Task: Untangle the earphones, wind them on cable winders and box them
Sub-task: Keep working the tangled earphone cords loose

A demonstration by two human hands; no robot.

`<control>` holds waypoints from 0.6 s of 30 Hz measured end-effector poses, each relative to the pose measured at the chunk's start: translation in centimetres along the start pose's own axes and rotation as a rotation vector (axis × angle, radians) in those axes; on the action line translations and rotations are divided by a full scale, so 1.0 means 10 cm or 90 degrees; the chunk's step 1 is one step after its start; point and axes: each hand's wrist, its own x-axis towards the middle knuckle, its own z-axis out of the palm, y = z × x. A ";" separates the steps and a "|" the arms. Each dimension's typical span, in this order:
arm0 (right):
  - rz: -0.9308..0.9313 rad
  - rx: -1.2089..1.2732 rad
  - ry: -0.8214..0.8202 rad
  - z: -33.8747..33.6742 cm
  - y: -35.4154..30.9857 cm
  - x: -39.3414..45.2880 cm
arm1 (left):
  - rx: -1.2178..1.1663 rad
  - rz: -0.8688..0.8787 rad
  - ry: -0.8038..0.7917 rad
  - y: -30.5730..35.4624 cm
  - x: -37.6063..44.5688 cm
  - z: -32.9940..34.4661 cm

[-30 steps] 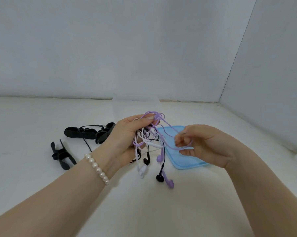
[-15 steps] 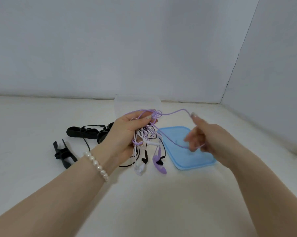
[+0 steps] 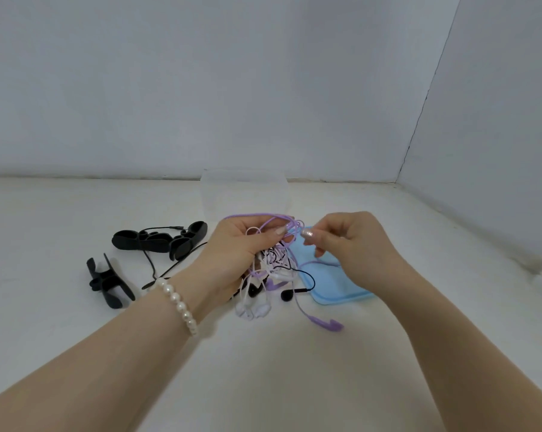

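Both hands on the tangle, in front of the clear box [image 3: 244, 194]!
Left hand [image 3: 235, 257] clutches the earphones [image 3: 275, 263]; right hand [image 3: 350, 241] pinches a purple loop [image 3: 294, 227].

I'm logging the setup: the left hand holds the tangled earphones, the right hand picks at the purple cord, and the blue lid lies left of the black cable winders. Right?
Not quite. The head view shows the blue lid right of the black cable winders, under the right hand. The left hand does hold the tangled earphones, and the right hand picks at the purple cord.
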 end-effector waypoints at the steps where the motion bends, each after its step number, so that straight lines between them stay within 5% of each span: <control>1: 0.002 0.038 0.004 -0.02 0.00 0.00 | -0.021 -0.015 0.000 0.01 0.00 0.01; 7: 0.136 0.044 0.145 -0.17 0.16 0.06 | -0.214 -0.082 0.082 0.13 0.05 -0.03; 13: 0.389 -0.385 0.222 -0.29 0.34 0.15 | -0.248 -0.084 0.103 0.16 0.06 -0.11; 18: 0.348 -0.604 0.159 -0.24 0.38 0.15 | -0.233 -0.086 0.082 0.16 0.03 -0.07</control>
